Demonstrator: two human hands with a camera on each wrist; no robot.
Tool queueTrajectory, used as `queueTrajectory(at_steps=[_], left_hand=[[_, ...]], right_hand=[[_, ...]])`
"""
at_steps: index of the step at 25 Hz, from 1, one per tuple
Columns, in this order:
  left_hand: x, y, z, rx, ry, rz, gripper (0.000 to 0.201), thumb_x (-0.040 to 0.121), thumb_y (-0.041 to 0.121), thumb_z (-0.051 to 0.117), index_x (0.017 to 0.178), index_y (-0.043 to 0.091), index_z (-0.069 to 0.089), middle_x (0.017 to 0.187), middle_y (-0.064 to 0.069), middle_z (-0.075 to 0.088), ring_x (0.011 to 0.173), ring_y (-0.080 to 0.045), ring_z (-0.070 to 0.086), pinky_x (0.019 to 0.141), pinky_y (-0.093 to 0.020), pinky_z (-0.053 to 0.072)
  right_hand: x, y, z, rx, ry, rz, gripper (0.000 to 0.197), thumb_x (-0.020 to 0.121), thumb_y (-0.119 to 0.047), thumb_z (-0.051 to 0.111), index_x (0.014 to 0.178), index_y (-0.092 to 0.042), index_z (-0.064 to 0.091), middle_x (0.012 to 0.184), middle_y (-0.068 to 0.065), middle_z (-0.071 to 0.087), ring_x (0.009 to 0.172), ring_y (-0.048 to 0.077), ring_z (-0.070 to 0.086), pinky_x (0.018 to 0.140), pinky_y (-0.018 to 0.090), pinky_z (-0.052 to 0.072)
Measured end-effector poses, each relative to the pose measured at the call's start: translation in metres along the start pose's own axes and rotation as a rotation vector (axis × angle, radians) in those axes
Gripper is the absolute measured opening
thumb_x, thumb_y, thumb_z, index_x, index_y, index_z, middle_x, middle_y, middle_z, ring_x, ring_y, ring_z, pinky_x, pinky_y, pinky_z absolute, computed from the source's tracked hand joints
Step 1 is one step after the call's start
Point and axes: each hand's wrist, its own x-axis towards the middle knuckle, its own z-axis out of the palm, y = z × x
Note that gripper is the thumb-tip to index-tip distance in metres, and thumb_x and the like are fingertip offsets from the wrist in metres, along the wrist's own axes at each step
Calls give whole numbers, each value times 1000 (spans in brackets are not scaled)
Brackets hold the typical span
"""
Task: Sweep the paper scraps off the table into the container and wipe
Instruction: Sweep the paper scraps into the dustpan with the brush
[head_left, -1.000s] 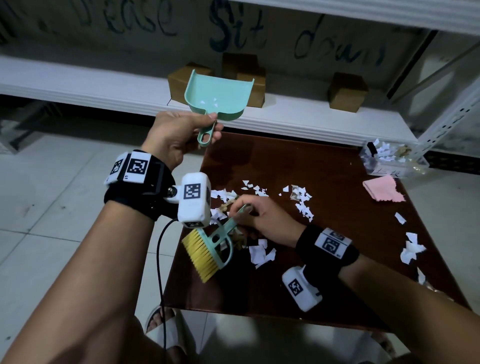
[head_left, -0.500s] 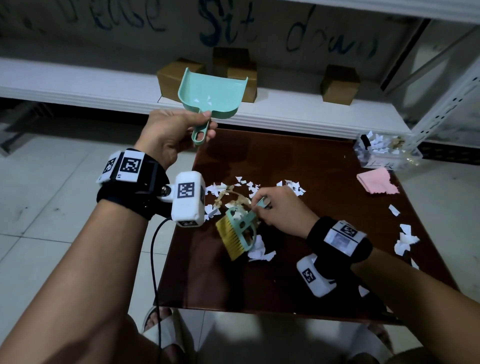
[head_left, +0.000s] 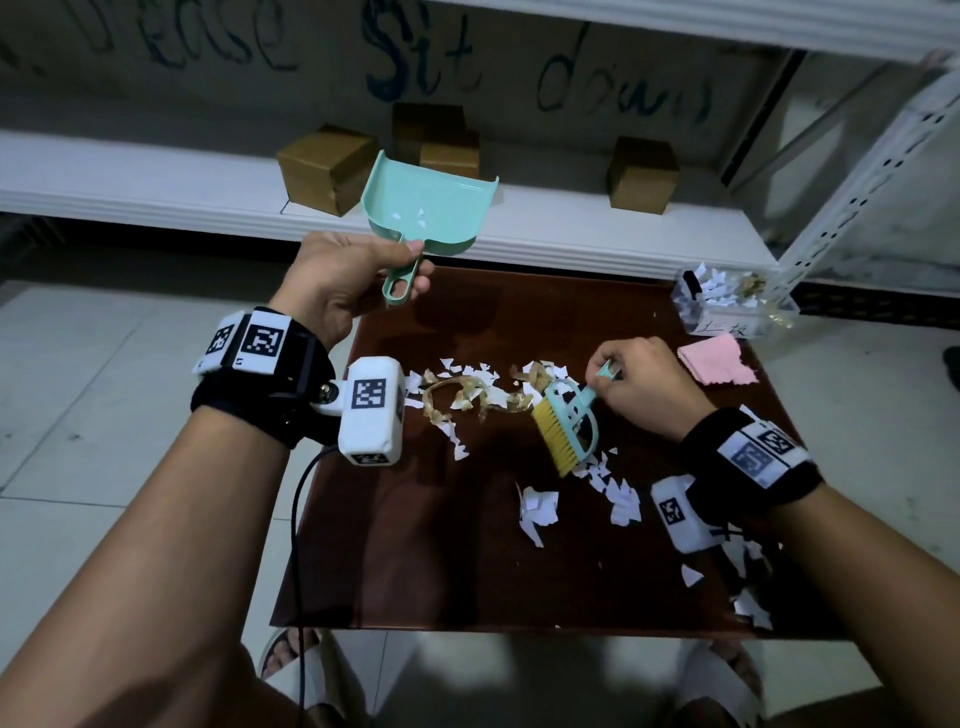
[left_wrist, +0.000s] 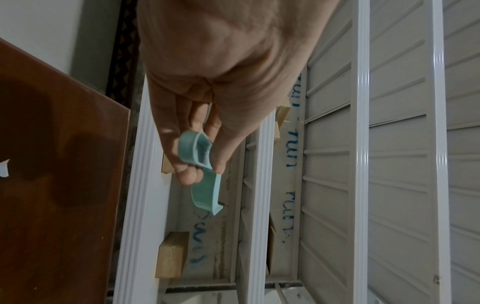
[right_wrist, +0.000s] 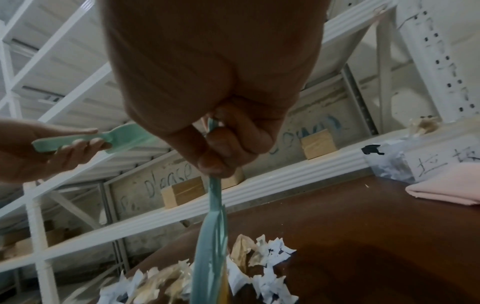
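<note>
**Two hands, two tools: brush among the scraps, dustpan held clear of the table**

Two hands are at work over a dark brown table (head_left: 415, 582). The left hand (head_left: 343, 280) holds a mint-green dustpan (head_left: 428, 208) by its handle, fingers (left_wrist: 182, 127) and thumb curled round it, up in the air past the table's far left corner; a few white bits lie in its tray. The right hand (head_left: 644, 384) grips the thin handle of a small brush (head_left: 569, 421) with fingers (right_wrist: 233, 139) closed round it. The brush has a mint-green frame and yellow bristles, and its bristles meet the table amid the paper scraps (head_left: 467, 395).

The scraps lie in a loose band across the middle of the table, white pieces mixed with crinkled tan strips, with more white pieces nearer the front edge and by the right wrist. At the far right corner stands a clear container (head_left: 727, 306) already holding white and tan scraps, with a handwritten label on its side. A folded pink cloth (head_left: 717, 358) lies just in front of it, near the right hand. Behind the table, brown cardboard boxes (head_left: 327, 166) sit on a white shelf (head_left: 130, 182).
</note>
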Motion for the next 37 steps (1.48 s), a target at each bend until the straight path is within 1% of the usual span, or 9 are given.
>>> queueTrajectory(at_steps=[4,8,12,15,19,21,24,28,37], left_hand=[[-1,-2,9,-7,-20,-17,26,85,5,78,106,-9,72,92,-23,77,63,-21,73,62,-28,64],[2,-4,13,-8,-23,-13,29,86,5,77,109,-12,71,93,-23,76,61,-20,73,58,-26,62],[1,-5,15,-12,-37,-36,25,86,4,77,105,-11,71,89,-22,76,61,-21,72,62,-28,64],[2,-7,17,-11,-41,-41,21,86,4,76,102,-10,72,83,-20,77,60,-20,72,63,-28,64],[4,-10,17,33,-49,-27,23,85,4,78,104,-9,73,90,-23,77,66,-22,74,64,-30,64],[3,-12,18,55,-64,-22,21,85,4,77,101,-9,74,90,-23,77,66,-22,74,66,-30,65],[3,-15,20,87,-83,-19,22,86,3,76,103,-11,72,90,-24,76,64,-22,74,60,-28,63],[1,-19,23,129,-87,-27,19,87,1,75,100,-12,71,91,-26,74,60,-22,73,56,-25,60],[-2,-22,26,244,-148,-38,22,85,0,75,101,-15,70,90,-27,73,57,-22,73,52,-25,59]], right_hand=[[-5,0,-18,281,84,-27,18,87,-7,70,75,-21,72,52,-5,60,49,12,51,53,28,39],[-24,-20,-16,507,-135,-184,8,92,-2,71,86,-8,73,53,-4,61,46,11,52,52,26,43],[-35,-32,14,460,-409,-292,5,94,-6,72,89,-7,73,58,-7,63,47,16,56,51,33,49],[-35,-27,28,268,-457,-303,9,92,-13,74,85,-18,75,61,-13,64,50,5,53,56,25,43],[-24,-6,23,170,-402,-181,9,90,-16,76,85,-23,78,85,-5,71,67,5,66,63,33,58],[-16,3,12,62,-330,-180,9,90,-14,75,86,-21,79,86,-5,73,73,-2,62,66,26,52],[-6,14,-5,13,-243,-116,18,87,-8,69,77,-21,76,72,-1,72,54,1,53,51,14,37],[0,20,-18,-66,-144,-44,21,81,-10,63,67,-24,70,66,-5,69,61,17,62,57,29,48],[-3,83,-87,-101,219,140,11,81,-19,66,73,-25,70,78,6,72,75,26,65,69,33,52]])
